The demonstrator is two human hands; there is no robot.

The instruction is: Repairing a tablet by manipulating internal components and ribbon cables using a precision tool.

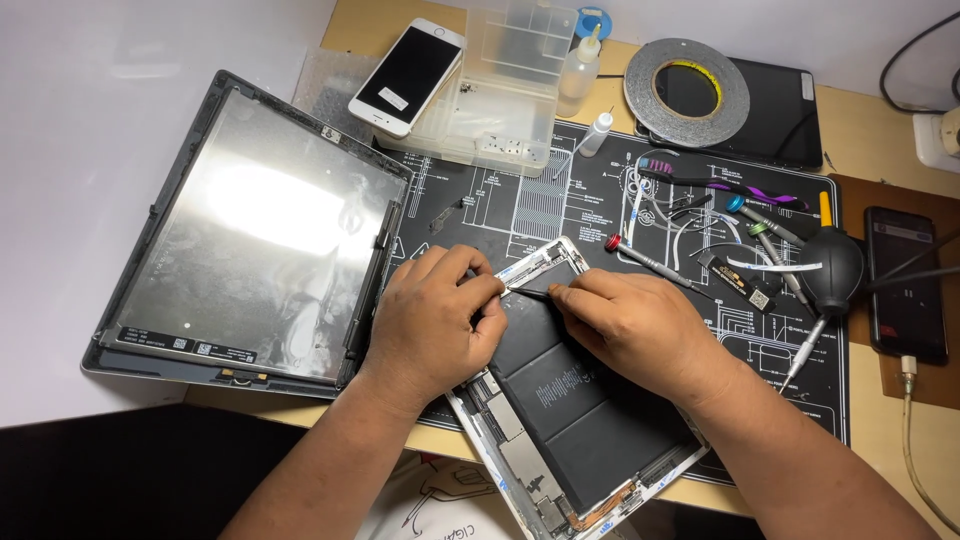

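An opened tablet body [585,440] with black battery cells lies tilted on the black work mat [560,190]. My left hand [432,325] rests on the tablet's upper left part, its fingertips pinched near the top edge. My right hand [630,325] lies across the batteries and grips a thin dark tool [528,292] whose tip points left toward my left fingers. The spot between the fingertips is too small to make out.
A detached tablet screen assembly [250,230] lies to the left. Behind are a white phone [408,75] on a clear plastic box [500,90], two small bottles, and a tape roll [687,92]. Screwdrivers, tweezers and a black air blower [830,270] lie right; a dark phone [905,285] is charging.
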